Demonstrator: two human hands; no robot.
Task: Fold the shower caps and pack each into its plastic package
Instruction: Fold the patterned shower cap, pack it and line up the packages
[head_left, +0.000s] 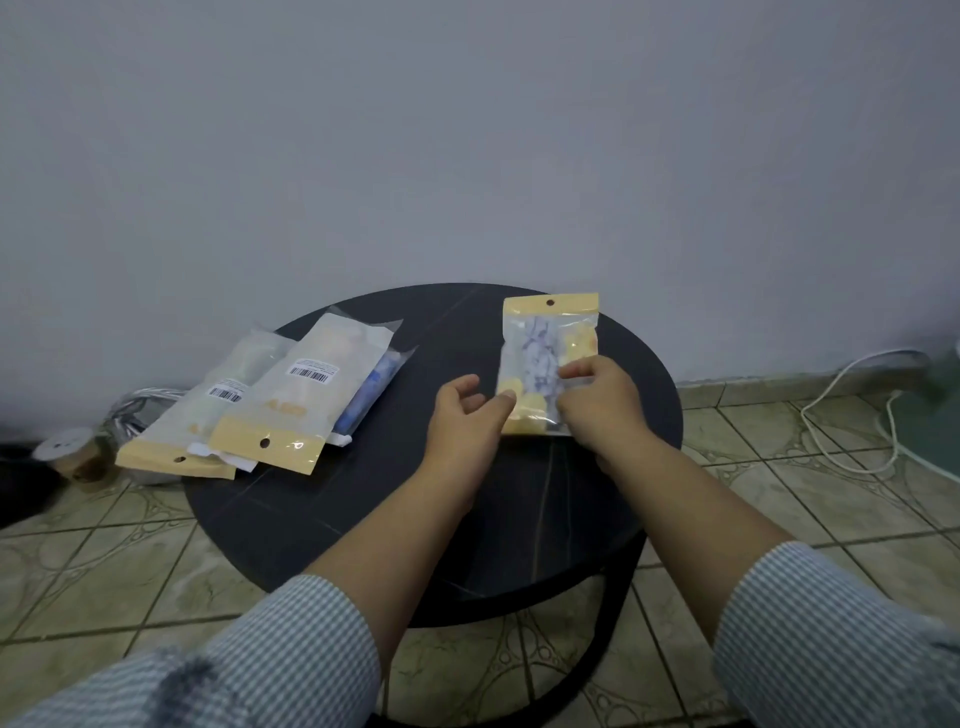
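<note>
1. Nearest the wearer, the right hand (597, 405) pinches the filled package (548, 364) above the surface (467, 519); the left hand (467, 421), fingers loosely spread, touches its lower corner.
2. Judged step: cap packed; sealing or setting down comes next.
3. Left of the grip, beyond: finished packages (306, 395).

surface: round black table (519, 519) | on it, left side: overlapping packaged pouches (291, 405), one with blue contents (371, 395)
</note>
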